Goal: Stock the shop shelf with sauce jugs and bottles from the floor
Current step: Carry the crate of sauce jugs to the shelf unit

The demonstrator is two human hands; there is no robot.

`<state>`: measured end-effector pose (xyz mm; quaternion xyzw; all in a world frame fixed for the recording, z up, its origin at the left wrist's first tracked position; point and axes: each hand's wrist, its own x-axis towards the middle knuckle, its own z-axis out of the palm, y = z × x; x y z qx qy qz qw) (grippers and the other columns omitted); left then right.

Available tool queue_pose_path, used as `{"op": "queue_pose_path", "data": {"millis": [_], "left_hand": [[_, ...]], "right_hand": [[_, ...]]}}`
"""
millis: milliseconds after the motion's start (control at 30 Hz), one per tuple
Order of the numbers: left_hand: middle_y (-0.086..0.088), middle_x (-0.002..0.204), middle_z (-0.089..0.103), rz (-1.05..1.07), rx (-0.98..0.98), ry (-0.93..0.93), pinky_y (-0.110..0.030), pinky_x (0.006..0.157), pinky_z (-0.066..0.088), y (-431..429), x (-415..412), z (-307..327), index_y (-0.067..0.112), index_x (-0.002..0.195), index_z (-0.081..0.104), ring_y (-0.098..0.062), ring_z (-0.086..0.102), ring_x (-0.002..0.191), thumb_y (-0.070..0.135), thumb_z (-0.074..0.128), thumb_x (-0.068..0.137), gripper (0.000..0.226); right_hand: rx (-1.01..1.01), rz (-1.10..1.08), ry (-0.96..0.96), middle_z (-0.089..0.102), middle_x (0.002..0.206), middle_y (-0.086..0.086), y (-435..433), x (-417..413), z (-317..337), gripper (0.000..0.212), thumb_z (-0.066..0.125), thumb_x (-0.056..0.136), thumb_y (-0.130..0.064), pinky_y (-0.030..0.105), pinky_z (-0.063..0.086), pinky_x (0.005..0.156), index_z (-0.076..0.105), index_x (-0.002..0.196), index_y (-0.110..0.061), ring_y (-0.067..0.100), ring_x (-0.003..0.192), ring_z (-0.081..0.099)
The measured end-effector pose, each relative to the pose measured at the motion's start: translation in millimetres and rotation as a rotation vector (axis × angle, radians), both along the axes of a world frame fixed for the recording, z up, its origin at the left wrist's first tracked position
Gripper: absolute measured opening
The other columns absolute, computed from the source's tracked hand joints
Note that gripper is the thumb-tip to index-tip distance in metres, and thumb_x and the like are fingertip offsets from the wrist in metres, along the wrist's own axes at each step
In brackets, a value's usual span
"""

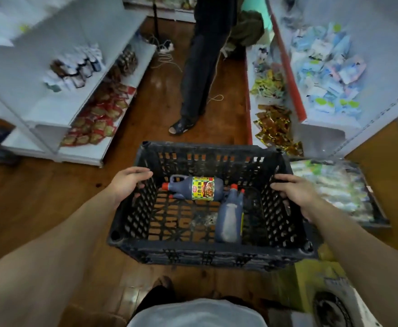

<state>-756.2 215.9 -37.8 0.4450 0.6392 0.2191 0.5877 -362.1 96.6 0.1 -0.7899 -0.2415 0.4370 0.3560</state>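
Head view, one frame, edges blurred.

- I log the left hand point(128, 182) clamped on the left rim of a black slatted plastic crate point(207, 256), fingers curled over the top edge and into the crate.
- The right hand point(292, 194) grips the opposite rim the same way, fingers wrapped over the right wall. Both forearms reach forward, well apart, with the crate between them.
- I cannot tell whether the crate rests on the brown wooden floor point(40, 197) or is lifted off it.
- Inside the crate: a dark sauce jug with a red cap and a yellow-green label point(198, 188) lies on its side across the far part of the bottom, cap pointing left.
- A second dark red-capped jug point(230, 220) lies just beside it towards the right wall, cap pointing away from me. Its neck is close to the first jug's base; contact is not clear.
- A white metal shelf unit point(51, 67) stands to the left, holding red packets low down.
- Another white shelf unit point(330, 135) stands to the right with pale blue packets.
- A person in dark trousers point(200, 74) stands in the aisle beyond the crate.
- A second dark crate point(379, 213) holding pale packets sits just right of the held one.
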Motion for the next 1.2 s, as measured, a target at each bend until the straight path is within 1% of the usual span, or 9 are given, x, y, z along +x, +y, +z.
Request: {"op": "queue_pose_path", "data": {"millis": [133, 333, 500, 667, 800, 867, 1000, 1100, 1200], "left_hand": [[-0.001, 0.104, 0.066, 0.114, 0.056, -0.001, -0.031, 0.07, 0.047, 3, -67, -2, 0.026, 0.099, 0.07, -0.018, 0.061, 0.094, 0.04, 0.069, 0.084, 0.02], [0.0, 0.101, 0.067, 0.31, 0.1, 0.016, -0.03, 0.07, 0.046, -3, -150, -5, 0.026, 0.097, 0.07, -0.019, 0.06, 0.097, 0.04, 0.068, 0.085, 0.019], [-0.002, 0.101, 0.067, 0.515, 0.082, 0.03, -0.032, 0.072, 0.048, -18, -214, -19, 0.025, 0.099, 0.07, -0.021, 0.061, 0.098, 0.044, 0.067, 0.084, 0.024], [-0.007, 0.105, 0.068, 0.741, 0.024, 0.027, -0.035, 0.072, 0.049, -32, -260, -29, 0.023, 0.099, 0.071, -0.023, 0.062, 0.097, 0.044, 0.069, 0.083, 0.026], [-0.002, 0.1, 0.068, 0.904, -0.018, 0.024, -0.033, 0.068, 0.047, -38, -289, -30, 0.026, 0.097, 0.072, -0.021, 0.062, 0.096, 0.045, 0.07, 0.081, 0.025], [0.001, 0.099, 0.068, 0.987, -0.007, 0.019, -0.033, 0.069, 0.047, -41, -302, -31, 0.026, 0.098, 0.072, -0.02, 0.062, 0.097, 0.045, 0.069, 0.082, 0.024], [0.0, 0.098, 0.069, 1.157, 0.013, 0.008, -0.032, 0.069, 0.049, -52, -325, -37, 0.026, 0.095, 0.073, -0.018, 0.063, 0.094, 0.046, 0.07, 0.08, 0.024], [0.001, 0.097, 0.071, 1.247, 0.017, -0.002, -0.034, 0.073, 0.052, -55, -352, -41, 0.027, 0.091, 0.074, -0.018, 0.066, 0.094, 0.052, 0.071, 0.075, 0.03], [0.001, 0.09, 0.067, 1.304, 0.012, -0.022, -0.039, 0.075, 0.051, -50, -390, -47, 0.025, 0.089, 0.074, -0.02, 0.064, 0.092, 0.058, 0.073, 0.065, 0.04]], "right_hand": [[0.002, 0.117, 0.0, 0.058, 0.082, -0.003, 49, -57, -2, 0.027, 0.072, 0.084, -0.019, 0.027, 0.042, 0.059, 0.066, 0.11, -0.027, 0.014, 0.074, 0.055], [0.011, 0.286, 0.003, 0.059, 0.085, -0.003, 107, -134, -16, 0.028, 0.072, 0.085, -0.021, 0.029, 0.044, 0.061, 0.066, 0.11, -0.03, 0.016, 0.078, 0.055], [0.008, 0.469, -0.011, 0.064, 0.097, 0.0, 179, -202, -34, 0.029, 0.073, 0.083, -0.023, 0.028, 0.046, 0.061, 0.068, 0.111, -0.031, 0.017, 0.084, 0.059], [-0.019, 0.67, 0.01, 0.065, 0.099, -0.001, 250, -269, -52, 0.027, 0.072, 0.084, -0.025, 0.027, 0.044, 0.058, 0.068, 0.11, -0.031, 0.015, 0.083, 0.059], [-0.035, 0.835, 0.021, 0.065, 0.107, -0.001, 307, -328, -58, 0.027, 0.072, 0.084, -0.025, 0.029, 0.046, 0.063, 0.068, 0.111, -0.031, 0.017, 0.09, 0.059], [-0.029, 0.909, 0.022, 0.066, 0.106, 0.0, 331, -360, -58, 0.026, 0.073, 0.083, -0.025, 0.028, 0.046, 0.06, 0.069, 0.109, -0.03, 0.016, 0.087, 0.06], [-0.015, 1.053, 0.005, 0.067, 0.104, 0.0, 368, -427, -59, 0.026, 0.072, 0.083, -0.024, 0.028, 0.045, 0.061, 0.07, 0.109, -0.029, 0.016, 0.085, 0.06], [-0.013, 1.138, 0.005, 0.066, 0.099, -0.002, 393, -483, -60, 0.028, 0.072, 0.084, -0.023, 0.027, 0.044, 0.06, 0.07, 0.111, -0.027, 0.015, 0.083, 0.058], [-0.019, 1.195, -0.013, 0.065, 0.099, -0.004, 413, -542, -65, 0.028, 0.072, 0.084, -0.023, 0.026, 0.044, 0.06, 0.07, 0.111, -0.028, 0.013, 0.082, 0.058]]}}
